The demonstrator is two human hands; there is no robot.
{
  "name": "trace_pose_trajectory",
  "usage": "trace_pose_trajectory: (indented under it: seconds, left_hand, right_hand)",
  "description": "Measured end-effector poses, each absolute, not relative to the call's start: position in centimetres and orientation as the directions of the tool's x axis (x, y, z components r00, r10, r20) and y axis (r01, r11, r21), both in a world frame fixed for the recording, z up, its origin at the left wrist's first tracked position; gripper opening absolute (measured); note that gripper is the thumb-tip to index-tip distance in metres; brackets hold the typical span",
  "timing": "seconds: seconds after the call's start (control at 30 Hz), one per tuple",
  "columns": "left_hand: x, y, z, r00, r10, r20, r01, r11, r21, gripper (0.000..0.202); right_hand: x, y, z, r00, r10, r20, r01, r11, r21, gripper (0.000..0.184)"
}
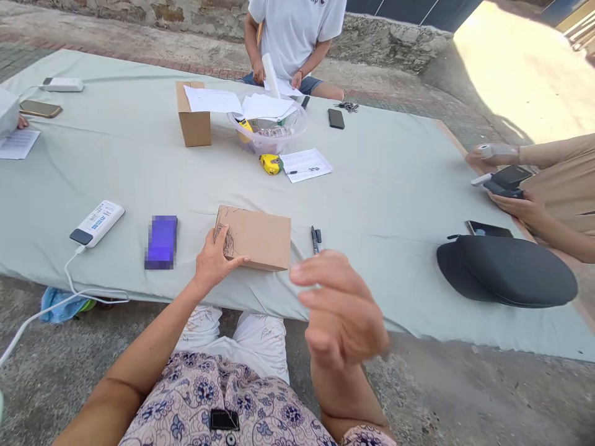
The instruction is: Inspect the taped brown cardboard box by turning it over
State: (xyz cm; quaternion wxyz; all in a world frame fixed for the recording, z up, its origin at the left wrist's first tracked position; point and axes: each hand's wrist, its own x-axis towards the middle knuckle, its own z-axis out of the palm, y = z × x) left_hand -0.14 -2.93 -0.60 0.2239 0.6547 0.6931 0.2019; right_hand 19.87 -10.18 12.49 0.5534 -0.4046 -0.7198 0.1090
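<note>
A small brown cardboard box (pixel 260 235) lies on the cloth-covered table, with black scribbled lines at its left end. My left hand (pixel 214 260) grips that left end, thumb along the near edge and fingers over the top and far side. Raised in front of the table's near edge, my right hand (pixel 341 310) is slightly blurred, its fingers curved and apart with nothing between them. Just beyond it lies a black marker (pixel 315 239), partly hidden behind the fingers. To the left of the box is a purple, pixelated rectangular item (pixel 161 242).
A white power bank (pixel 98 223) with a cable lies left. Farther back are a tall cardboard box (pixel 194 127), a plastic basin (pixel 297 127) with papers, a yellow tape measure (pixel 271 164) and a written sheet (pixel 309 162). A black case (pixel 511 269) sits right. Other people are around the table.
</note>
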Motion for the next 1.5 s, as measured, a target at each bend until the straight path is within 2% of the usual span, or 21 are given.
trace_pose_trajectory:
  seconds: [0.03,0.07,0.17,0.27,0.3,0.37,0.4,0.53,0.6,0.7,0.8,0.87,0.93,1.03,1.13,1.27,1.37,1.5]
  left_hand:
    - [-0.1,-2.9,-0.6,-0.04,0.998,-0.048,0.817,0.06,0.573,0.098]
    - [-0.2,-2.9,-0.5,-0.038,0.998,-0.053,0.816,0.062,0.574,0.098]
    - [-0.2,-2.8,-0.5,-0.036,0.997,-0.07,0.81,0.071,0.582,0.098]
    - [-0.2,-2.8,-0.5,-0.039,0.997,-0.059,0.808,0.066,0.586,0.098]
    - [-0.2,-2.8,-0.6,-0.039,0.998,-0.056,0.807,0.065,0.586,0.098]
    - [-0.2,-2.9,-0.6,-0.041,0.997,-0.059,0.808,0.068,0.586,0.098]
    - [-0.2,-2.9,-0.6,-0.041,0.997,-0.064,0.808,0.071,0.585,0.098]
    - [-0.4,-2.9,-0.6,-0.044,0.997,-0.07,0.805,0.077,0.588,0.097]
    - [-0.7,-2.8,-0.6,-0.034,0.997,-0.062,0.797,0.064,0.601,0.096]
    - [-0.7,-2.8,-0.4,-0.019,0.998,-0.059,0.793,0.051,0.607,0.096]
    - [-0.4,-2.8,-0.1,-0.026,0.997,-0.079,0.81,0.068,0.582,0.097]
    - [-0.1,-2.8,0.0,-0.029,0.996,-0.08,0.812,0.07,0.579,0.097]
    - [0.0,-2.7,0.0,-0.028,0.997,-0.078,0.808,0.069,0.585,0.098]
    - [0.0,-2.7,0.1,-0.027,0.995,-0.101,0.807,0.081,0.584,0.097]
    - [0.0,-2.7,0.2,-0.027,0.993,-0.111,0.811,0.087,0.579,0.097]
    - [0.1,-2.8,0.3,-0.038,0.995,-0.096,0.817,0.086,0.57,0.097]
    - [0.0,-2.8,0.3,-0.043,0.995,-0.095,0.818,0.09,0.568,0.096]
    - [0.0,-2.7,0.3,-0.036,0.994,-0.1,0.815,0.086,0.572,0.095]
  right_hand:
    - [20.4,-8.9,11.3,0.019,0.664,0.748,0.44,0.666,-0.602,0.046]
    - [21.1,-7.7,10.0,0.068,0.689,0.721,0.464,0.618,-0.634,0.048]
    - [23.9,-5.1,5.8,0.289,0.812,0.508,0.591,0.266,-0.762,0.043]
    - [26.5,-4.2,1.2,0.4,0.86,0.316,0.641,-0.017,-0.767,0.032]
    - [27.0,-4.2,-0.3,0.394,0.89,0.229,0.64,-0.087,-0.763,0.028]
    - [27.1,-4.7,-2.8,0.313,0.948,0.061,0.688,-0.182,-0.703,0.041]
    - [26.8,-5.1,-3.7,0.236,0.972,-0.008,0.736,-0.184,-0.652,0.045]
    - [23.6,-7.2,-4.7,0.039,0.984,-0.173,0.784,-0.137,-0.605,0.035]
    - [22.2,-8.3,-3.9,0.021,0.968,-0.25,0.799,-0.167,-0.578,0.036]
    - [21.9,-9.8,-1.9,-0.029,0.965,-0.259,0.79,-0.137,-0.597,0.039]
    - [23.4,-10.5,0.1,-0.022,0.966,-0.257,0.774,-0.146,-0.616,0.033]
    - [24.5,-10.0,1.0,0.048,0.973,-0.225,0.727,-0.189,-0.66,0.034]
    - [25.2,-8.8,1.2,0.165,0.975,-0.149,0.651,-0.221,-0.726,0.046]
    - [24.4,-6.6,0.0,0.256,0.965,-0.064,0.544,-0.199,-0.815,0.069]
    - [22.2,-5.0,-2.3,0.17,0.985,-0.034,0.455,-0.11,-0.884,0.065]
    - [20.4,-4.7,-4.5,0.268,0.962,0.048,0.389,-0.063,-0.919,0.065]
    - [21.1,-4.8,-4.6,0.226,0.974,-0.006,0.341,-0.085,-0.936,0.065]
    - [22.8,-3.1,-3.9,0.185,0.965,-0.187,0.203,-0.223,-0.953,0.065]
